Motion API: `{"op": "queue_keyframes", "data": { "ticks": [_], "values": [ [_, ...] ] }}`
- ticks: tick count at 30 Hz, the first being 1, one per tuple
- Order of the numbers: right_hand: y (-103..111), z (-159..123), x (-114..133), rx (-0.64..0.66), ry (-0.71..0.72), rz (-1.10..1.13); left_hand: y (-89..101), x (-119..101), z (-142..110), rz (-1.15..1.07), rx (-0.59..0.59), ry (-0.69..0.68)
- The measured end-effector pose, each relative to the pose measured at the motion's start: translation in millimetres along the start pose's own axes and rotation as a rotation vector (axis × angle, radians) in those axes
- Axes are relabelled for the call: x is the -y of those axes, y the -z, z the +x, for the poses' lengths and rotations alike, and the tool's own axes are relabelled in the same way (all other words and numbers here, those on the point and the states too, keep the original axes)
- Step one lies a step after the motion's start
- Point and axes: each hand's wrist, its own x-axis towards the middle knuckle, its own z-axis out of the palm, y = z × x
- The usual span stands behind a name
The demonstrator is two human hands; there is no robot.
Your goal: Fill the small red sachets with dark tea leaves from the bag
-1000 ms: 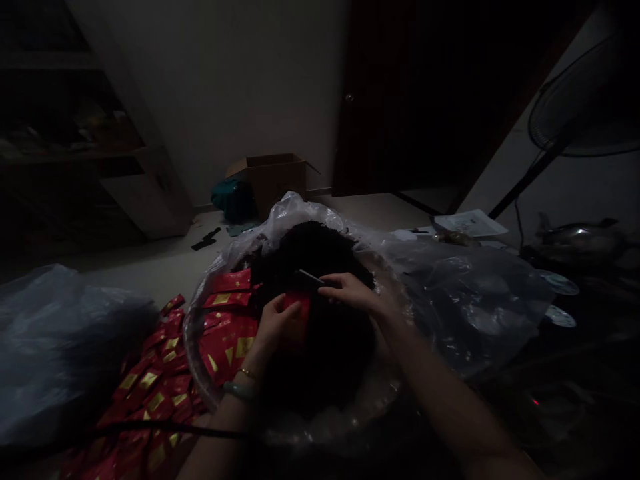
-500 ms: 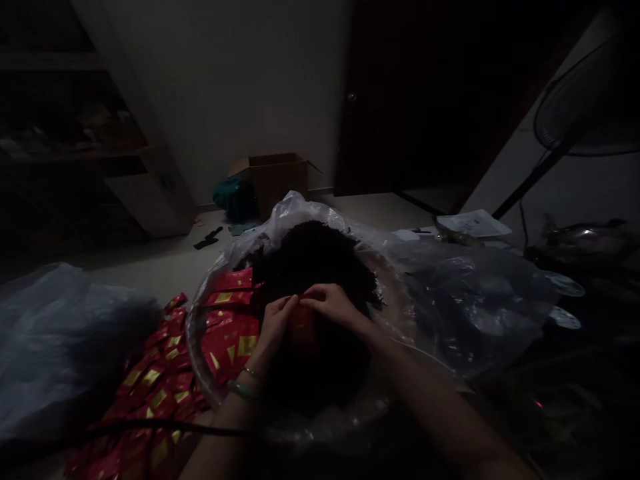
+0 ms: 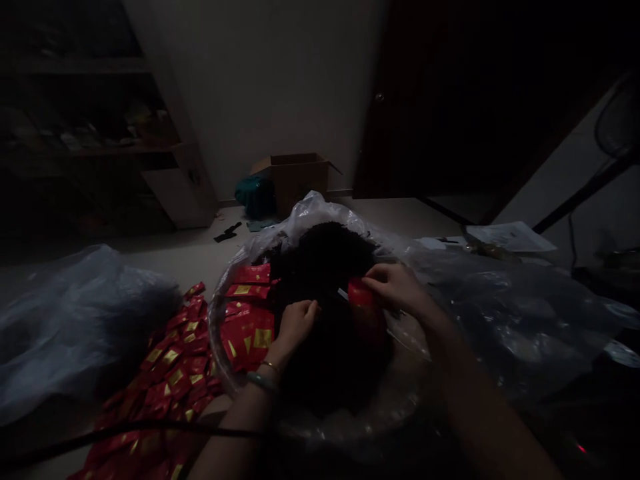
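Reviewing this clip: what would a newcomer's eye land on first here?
The dark heap in the middle stands out first, sitting in clear plastic. Just right of its centre, the right hand grips a bright red sachet. At lower left, a spread of gold-marked red sachets adds the strongest colour.

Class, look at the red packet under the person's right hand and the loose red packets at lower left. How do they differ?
The single red packet sits against the dark heap, under the right hand; the loose red packets lie in a pile outside the clear round rim. The single red packet stands tilted up, while the loose red packets lie overlapping. The loose red packets show gold marks; the single one shows none in this dim view. Both are red.
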Motion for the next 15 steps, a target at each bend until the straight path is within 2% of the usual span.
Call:
{"op": "queue_keyframes", "data": {
  "ticks": [2,5,7,9,12,15],
  "values": [
    [-9.7,-10.3,12.6,-0.024,0.066,0.286,0.0,-1.5,-2.6,0.218,-0.022,-0.042],
    [-28.3,-23.8,29.7,0.219,0.166,0.623,12.4,-2.1,-4.7,0.564,-0.079,-0.042],
    [-33.8,-27.1,33.9,0.309,0.147,0.679,28.0,-0.1,-4.3,0.817,-0.159,0.009],
    [-33.1,-25.9,31.3,0.328,0.091,0.662,44.3,3.9,-2.6,0.986,-0.219,0.157],
    [-28.8,-19.5,19.5,0.343,0.036,0.590,59.6,12.4,0.7,0.994,-0.154,0.308],
    [-30.3,-11.1,4.4,0.393,0.011,0.483,64.1,20.9,3.5,0.849,-0.101,0.321]
  ]
}}
